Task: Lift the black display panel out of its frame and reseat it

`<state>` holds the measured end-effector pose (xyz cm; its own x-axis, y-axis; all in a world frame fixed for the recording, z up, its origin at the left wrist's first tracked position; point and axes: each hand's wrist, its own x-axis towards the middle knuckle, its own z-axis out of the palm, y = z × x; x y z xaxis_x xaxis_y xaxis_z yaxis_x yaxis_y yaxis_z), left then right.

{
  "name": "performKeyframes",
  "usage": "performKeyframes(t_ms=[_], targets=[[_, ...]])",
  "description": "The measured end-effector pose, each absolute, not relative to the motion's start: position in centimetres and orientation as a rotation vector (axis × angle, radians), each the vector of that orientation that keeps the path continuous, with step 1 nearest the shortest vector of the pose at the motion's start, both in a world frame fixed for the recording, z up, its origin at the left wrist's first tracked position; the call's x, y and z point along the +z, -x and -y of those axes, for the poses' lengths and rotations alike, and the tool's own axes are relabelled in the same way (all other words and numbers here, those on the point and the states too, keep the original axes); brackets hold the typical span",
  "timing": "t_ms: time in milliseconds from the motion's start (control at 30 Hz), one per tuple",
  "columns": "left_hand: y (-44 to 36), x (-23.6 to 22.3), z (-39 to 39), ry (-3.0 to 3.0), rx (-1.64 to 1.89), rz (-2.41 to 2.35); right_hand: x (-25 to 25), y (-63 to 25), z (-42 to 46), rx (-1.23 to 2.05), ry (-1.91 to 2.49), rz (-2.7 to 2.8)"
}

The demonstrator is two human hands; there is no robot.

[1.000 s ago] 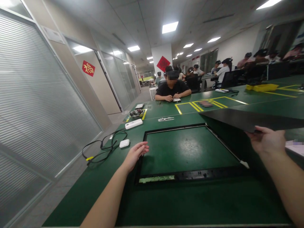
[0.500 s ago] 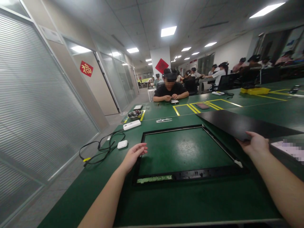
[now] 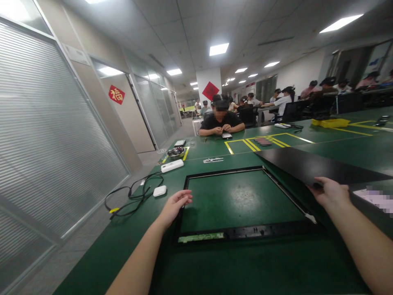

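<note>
A black rectangular frame (image 3: 260,231) lies on the green table, with a green circuit strip (image 3: 201,237) along its near side. My left hand (image 3: 175,207) is over the frame's left edge, its fingers loosely stretched toward the inside; whether it touches the edge I cannot tell. To the right, my right hand (image 3: 333,192) grips the near edge of a flat black panel (image 3: 307,164), thumb on top and fingers underneath. The panel is tilted, with its near edge raised beside the frame's right side.
A white power bank (image 3: 172,165), a small white case (image 3: 159,191) and black cables (image 3: 132,196) lie at left. Beyond are thin white strips (image 3: 213,160) and a metal bowl (image 3: 176,152). A person (image 3: 221,119) sits opposite. A yellow tray (image 3: 330,123) stands far right.
The whole view has shifted slightly, with everything a little lower in the picture. Both hands, the frame and the panel keep nearly the same places relative to one another.
</note>
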<state>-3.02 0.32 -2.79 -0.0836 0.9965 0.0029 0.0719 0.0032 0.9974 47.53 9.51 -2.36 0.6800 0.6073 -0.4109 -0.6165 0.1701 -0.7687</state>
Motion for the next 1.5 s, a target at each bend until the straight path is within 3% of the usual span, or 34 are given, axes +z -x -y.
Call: performKeyframes(t_ms=[433, 867, 1200, 1500], targets=[[3.1, -2.8, -0.3, -1.207, 1.257, -1.297, -0.4, -45.6, -7.8, 0.836, 0.886, 0.322], [3.1, -3.3, -0.6, -1.036, 1.369, -1.279, 2.1, -41.7, -4.5, 1.147, 0.938, 0.587], [3.1, -2.8, -0.5, -0.909, 1.401, -1.207, 1.8, -40.7, -3.5, 1.316, 0.855, 0.73], [4.6, -1.5, -0.1, -0.853, 1.461, -1.234, 0.9, -40.1, -4.0, 1.471, 1.047, 0.817]])
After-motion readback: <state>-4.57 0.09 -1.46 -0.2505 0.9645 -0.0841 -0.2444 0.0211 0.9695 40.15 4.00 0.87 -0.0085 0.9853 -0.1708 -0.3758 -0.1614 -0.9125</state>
